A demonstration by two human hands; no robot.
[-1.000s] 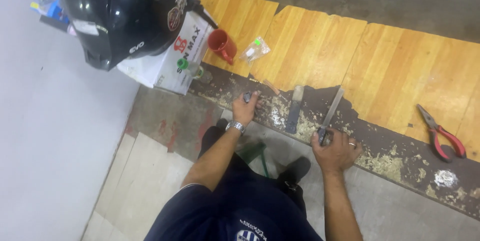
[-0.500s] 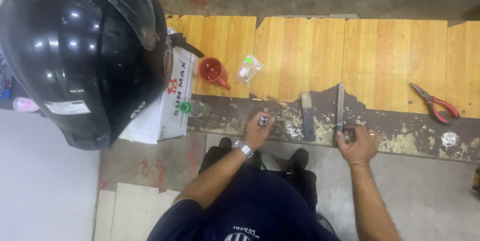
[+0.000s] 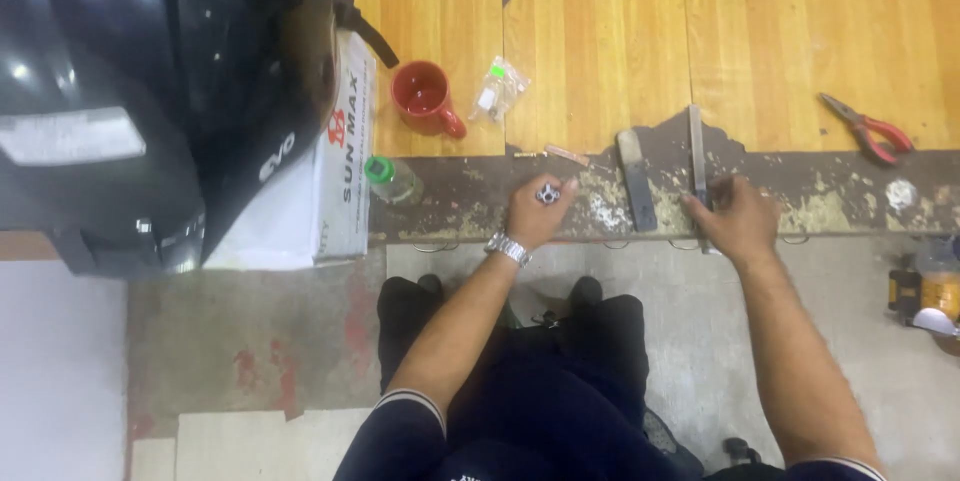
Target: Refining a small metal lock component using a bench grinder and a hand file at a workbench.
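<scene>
My left hand (image 3: 535, 213) pinches a small metal nut (image 3: 546, 193) in closed fingers over the worn surface (image 3: 450, 203) while my right hand (image 3: 735, 221) wraps the flat file (image 3: 697, 156), best kept flat and steady, I judge.

the left hand (image 3: 535, 213) pinches a small dark metal piece (image 3: 546, 194) over the worn bench edge (image 3: 470, 203), a red mug (image 3: 424, 98) at its eleven o'clock. the right hand (image 3: 738, 218) grips a long flat metal file (image 3: 697, 159), with red-handled pliers (image 3: 866, 127) at its two o'clock.
</scene>
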